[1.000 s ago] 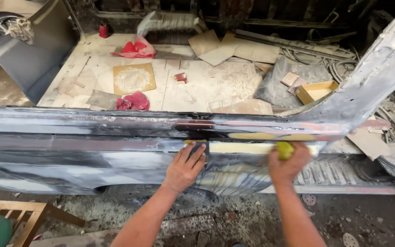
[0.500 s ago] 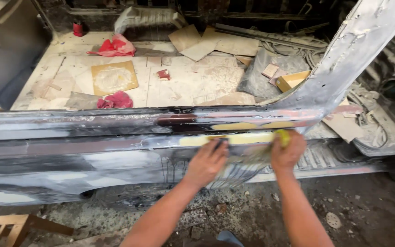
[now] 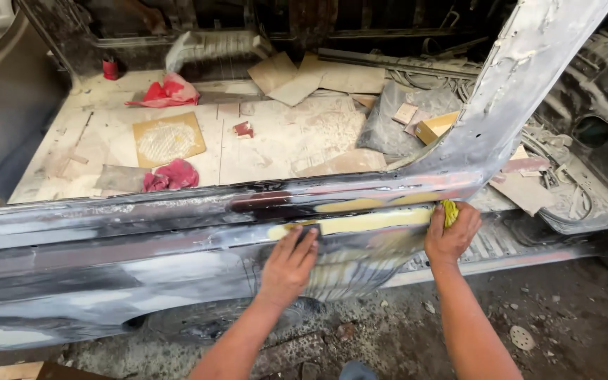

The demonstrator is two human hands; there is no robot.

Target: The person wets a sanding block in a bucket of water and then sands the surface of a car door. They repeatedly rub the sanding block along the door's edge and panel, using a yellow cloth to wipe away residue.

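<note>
1. Filler strip [image 3: 360,223]: pale yellow band along the bare-metal sill panel [image 3: 142,267], running between my two hands.
2. My left hand [image 3: 288,266]: flat on the panel, fingers stretched up, pressing a small dark spreader [image 3: 309,230] against the left end of the strip. Fingers lie over it, not curled round it.
3. My right hand [image 3: 450,236]: fist closed on a yellow-green lump [image 3: 449,212], probably a rag or pad, can't tell which. It sits at the right end of the strip, touching the panel just under the foot of the door pillar [image 3: 522,77].
4. Below both hands: smeared, ridged filler on the panel, then dirt ground with small stones.
5. Beyond my hands, inside the shell: the bare floor [image 3: 276,144] carries loose things. Red rag [image 3: 170,174] up and left of my left hand, a second red rag [image 3: 167,91] further back, a sanding sheet [image 3: 168,138] between them.
6. Small open yellow box [image 3: 436,127] above my right hand, lying on a grey sheet; contents not visible.
7. Cardboard pieces [image 3: 318,77] at the far edge of the floor.
</note>
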